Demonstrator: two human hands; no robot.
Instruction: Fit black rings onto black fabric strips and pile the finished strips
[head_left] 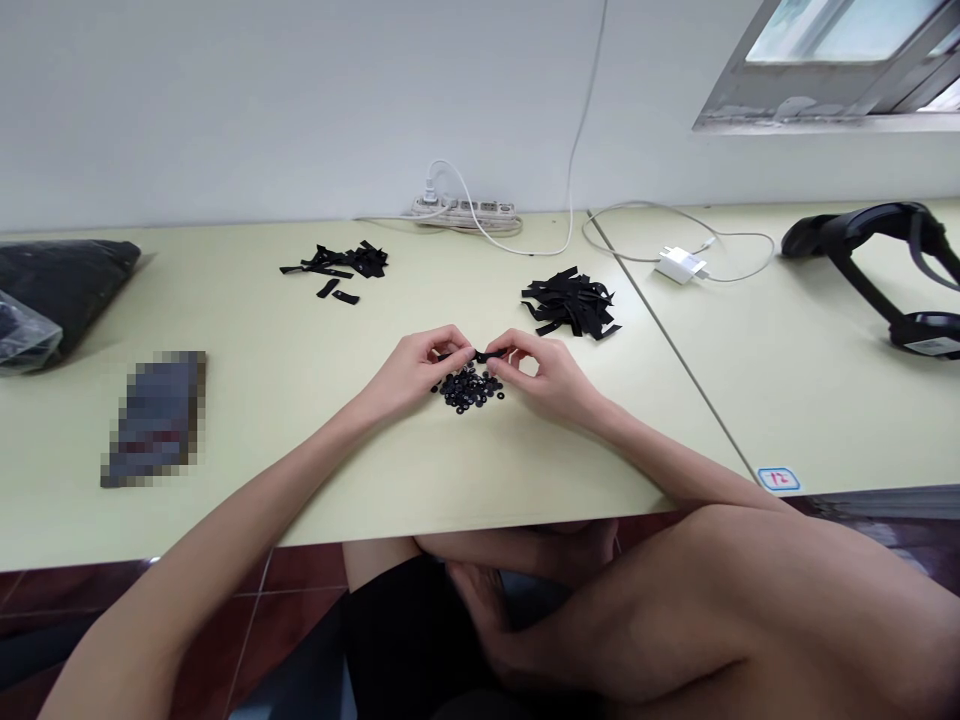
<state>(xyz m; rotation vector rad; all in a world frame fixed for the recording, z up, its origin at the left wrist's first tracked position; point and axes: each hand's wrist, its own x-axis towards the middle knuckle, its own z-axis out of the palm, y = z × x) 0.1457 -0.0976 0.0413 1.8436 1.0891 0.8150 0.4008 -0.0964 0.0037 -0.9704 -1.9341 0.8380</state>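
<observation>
Between my left hand (433, 362) and my right hand (541, 368), a short black fabric strip (481, 356) is stretched, each hand pinching one end. Right below it on the table lies a heap of small black rings (466, 390), like washers, with a few loose at its edges. A larger pile of black strips (574, 303) sits beyond my right hand. Farther back on the left is another group of black strips (345, 262); two of these lie apart in front, with a small light spot on one.
The pale table (420, 480) has a seam right of centre. At the wall stand a power strip (469, 213) and white cables. A white charger (681, 265) and a black headset (885, 270) lie right. A black bag (67, 290) and a pixelated item (155, 420) are left.
</observation>
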